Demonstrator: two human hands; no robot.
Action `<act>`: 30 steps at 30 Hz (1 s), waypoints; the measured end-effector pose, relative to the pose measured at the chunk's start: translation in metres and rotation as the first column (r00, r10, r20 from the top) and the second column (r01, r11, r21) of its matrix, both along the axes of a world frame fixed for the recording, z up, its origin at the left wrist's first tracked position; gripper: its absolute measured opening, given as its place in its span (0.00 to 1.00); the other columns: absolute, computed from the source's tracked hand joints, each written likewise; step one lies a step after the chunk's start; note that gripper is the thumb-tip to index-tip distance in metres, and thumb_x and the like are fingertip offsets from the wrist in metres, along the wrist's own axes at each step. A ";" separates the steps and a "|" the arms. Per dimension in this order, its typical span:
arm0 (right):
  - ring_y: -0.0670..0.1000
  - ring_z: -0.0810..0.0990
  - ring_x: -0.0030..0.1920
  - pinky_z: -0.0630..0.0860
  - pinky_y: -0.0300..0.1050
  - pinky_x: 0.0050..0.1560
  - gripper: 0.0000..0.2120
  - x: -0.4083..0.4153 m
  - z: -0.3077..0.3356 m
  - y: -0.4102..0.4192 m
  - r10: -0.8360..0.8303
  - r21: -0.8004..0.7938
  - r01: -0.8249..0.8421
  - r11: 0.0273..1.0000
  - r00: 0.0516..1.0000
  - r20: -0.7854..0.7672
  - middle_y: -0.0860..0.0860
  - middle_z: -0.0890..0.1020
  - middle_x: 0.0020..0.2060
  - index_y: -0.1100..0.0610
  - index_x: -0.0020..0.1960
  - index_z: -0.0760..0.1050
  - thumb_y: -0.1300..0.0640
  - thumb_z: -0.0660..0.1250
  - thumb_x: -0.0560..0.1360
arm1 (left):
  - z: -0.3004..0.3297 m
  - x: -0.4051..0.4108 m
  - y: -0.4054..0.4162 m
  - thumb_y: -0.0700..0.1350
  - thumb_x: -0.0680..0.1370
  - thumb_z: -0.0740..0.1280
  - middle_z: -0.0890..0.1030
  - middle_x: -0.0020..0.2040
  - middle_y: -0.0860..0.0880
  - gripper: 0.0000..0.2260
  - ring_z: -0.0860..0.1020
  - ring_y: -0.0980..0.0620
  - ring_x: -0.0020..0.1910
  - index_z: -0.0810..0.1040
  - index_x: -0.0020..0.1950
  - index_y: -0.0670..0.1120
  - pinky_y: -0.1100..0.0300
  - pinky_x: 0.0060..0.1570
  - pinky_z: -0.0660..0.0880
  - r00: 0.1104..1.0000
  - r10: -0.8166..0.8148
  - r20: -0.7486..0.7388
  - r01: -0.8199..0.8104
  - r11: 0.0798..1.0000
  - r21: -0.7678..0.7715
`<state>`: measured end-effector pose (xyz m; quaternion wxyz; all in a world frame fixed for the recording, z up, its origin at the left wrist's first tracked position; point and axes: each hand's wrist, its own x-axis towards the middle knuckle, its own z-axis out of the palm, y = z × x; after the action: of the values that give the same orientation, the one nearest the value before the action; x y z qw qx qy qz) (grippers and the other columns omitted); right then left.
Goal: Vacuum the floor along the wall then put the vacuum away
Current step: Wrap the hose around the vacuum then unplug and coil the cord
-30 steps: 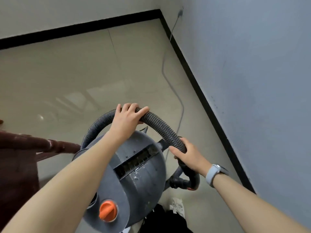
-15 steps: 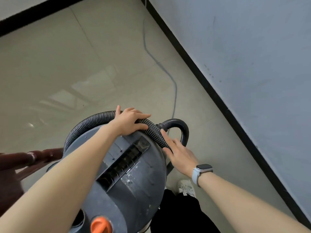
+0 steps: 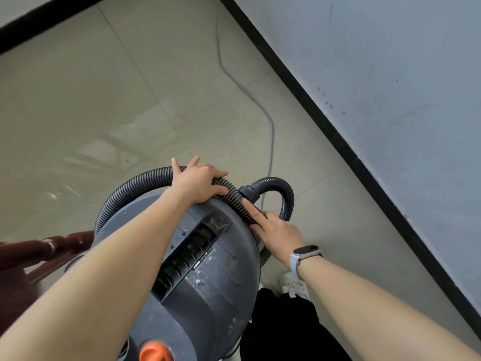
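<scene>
A dusty grey drum vacuum with an orange knob stands right below me. Its ribbed black hose arcs over the top of the drum and ends in a curved smooth handle pipe on the right. My left hand rests on the hose at the top of the drum, fingers spread over it and thumb against its near side. My right hand, with a watch on the wrist, presses straight fingers against the hose at the drum's right side.
A grey power cord trails over the beige tiled floor toward the far corner. A pale wall with a black skirting board runs along the right. Dark red wooden furniture is at the left. My shoe is by the drum.
My right hand let go of the hose and now lies flat against it. The curved handle pipe swung up from below the drum's side. My view tilted down and nearer.
</scene>
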<state>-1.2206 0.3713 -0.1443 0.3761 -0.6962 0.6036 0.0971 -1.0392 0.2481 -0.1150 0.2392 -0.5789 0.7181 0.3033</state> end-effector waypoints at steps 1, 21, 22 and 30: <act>0.61 0.78 0.52 0.76 0.56 0.51 0.30 -0.001 0.002 0.000 0.013 0.007 -0.013 1.000 1.000 -0.005 0.53 0.71 0.56 0.33 0.64 0.26 0.45 0.50 0.81 | 0.002 -0.001 0.004 0.61 0.77 0.61 0.61 0.75 0.54 0.24 0.46 0.47 0.77 0.63 0.72 0.61 0.33 0.67 0.38 1.000 0.029 0.002 -0.029 0.999 -0.025; 0.60 0.79 0.58 0.71 0.70 0.56 0.23 0.095 0.093 0.017 0.708 -0.419 -0.702 0.576 0.684 -0.172 0.57 0.80 0.57 0.46 0.66 0.74 0.46 0.60 0.71 | 0.085 0.093 0.252 0.65 0.69 0.57 0.63 0.74 0.42 0.33 0.55 0.38 0.74 0.65 0.72 0.52 0.27 0.62 0.56 0.854 0.490 -0.173 -0.513 0.743 -0.429; 0.60 0.80 0.55 0.71 0.71 0.55 0.23 0.098 0.095 0.015 0.718 -0.381 -0.731 0.567 0.665 -0.207 0.56 0.81 0.54 0.45 0.66 0.73 0.47 0.57 0.72 | 0.082 0.094 0.262 0.67 0.68 0.57 0.59 0.75 0.42 0.36 0.52 0.39 0.74 0.60 0.73 0.54 0.27 0.61 0.56 0.853 0.492 -0.176 -0.518 0.753 -0.406; 0.62 0.81 0.55 0.70 0.76 0.49 0.23 0.111 0.093 -0.014 0.804 -0.415 -0.806 0.421 0.544 -0.241 0.53 0.82 0.55 0.44 0.67 0.63 0.51 0.52 0.72 | 0.060 0.088 0.282 0.70 0.64 0.58 0.42 0.78 0.51 0.40 0.39 0.45 0.75 0.51 0.74 0.62 0.32 0.65 0.56 0.767 0.584 -0.266 -0.642 0.691 -0.333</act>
<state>-1.1097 0.3576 -0.0511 0.0967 -0.9681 0.2014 0.1136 -0.9511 0.5297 -0.0545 -0.0518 -0.7993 0.5443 0.2494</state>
